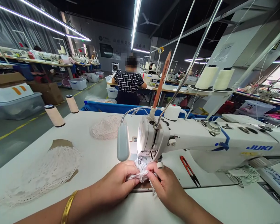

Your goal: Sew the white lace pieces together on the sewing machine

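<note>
Though dark overhead — lace [142, 176], white tabletop [96, 155]

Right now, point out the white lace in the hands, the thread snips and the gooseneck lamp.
White lace [142, 176]: head view, on its bunched middle.
Thread snips [192, 174]: head view, where the red handle meets the dark blades.
Gooseneck lamp [123, 143]: head view, on its grey lamp head.

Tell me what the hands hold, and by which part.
The left hand and the right hand pinch white openwork lace fabric by its bunched near part, at the needle end of the white JUKI sewing machine.
</note>
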### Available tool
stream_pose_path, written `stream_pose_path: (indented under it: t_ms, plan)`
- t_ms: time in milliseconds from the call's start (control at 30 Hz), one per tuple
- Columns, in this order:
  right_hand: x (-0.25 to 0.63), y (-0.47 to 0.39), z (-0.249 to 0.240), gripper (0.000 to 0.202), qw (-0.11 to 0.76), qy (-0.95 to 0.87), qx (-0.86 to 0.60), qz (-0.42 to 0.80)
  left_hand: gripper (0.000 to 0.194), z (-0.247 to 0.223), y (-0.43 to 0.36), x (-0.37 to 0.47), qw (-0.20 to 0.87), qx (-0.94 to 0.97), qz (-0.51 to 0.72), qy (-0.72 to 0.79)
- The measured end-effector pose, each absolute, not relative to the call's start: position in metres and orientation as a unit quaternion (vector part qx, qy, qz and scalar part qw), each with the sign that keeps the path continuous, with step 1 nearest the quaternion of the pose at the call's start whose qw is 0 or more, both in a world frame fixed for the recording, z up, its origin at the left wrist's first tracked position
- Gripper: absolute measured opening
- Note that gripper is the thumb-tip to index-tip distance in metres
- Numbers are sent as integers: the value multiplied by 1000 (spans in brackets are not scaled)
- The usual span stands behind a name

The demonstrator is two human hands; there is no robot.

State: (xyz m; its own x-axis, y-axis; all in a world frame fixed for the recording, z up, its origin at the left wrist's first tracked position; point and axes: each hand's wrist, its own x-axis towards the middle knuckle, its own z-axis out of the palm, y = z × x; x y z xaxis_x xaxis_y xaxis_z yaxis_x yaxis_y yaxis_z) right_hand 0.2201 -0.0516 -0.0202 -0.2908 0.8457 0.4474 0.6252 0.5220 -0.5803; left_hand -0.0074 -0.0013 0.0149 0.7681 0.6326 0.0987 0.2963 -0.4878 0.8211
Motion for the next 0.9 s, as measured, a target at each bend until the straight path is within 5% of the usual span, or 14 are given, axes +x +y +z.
stream_pose_path:
  t_ms: [267,900]
  plan:
    - [231,-65,5,17,180,-916,-349,86,21,-12,-19,-17,165,926,283,189]
    - [229,-57,1,13,175,-898,-399,60,22,-11,0,-14,81,936,288,183]
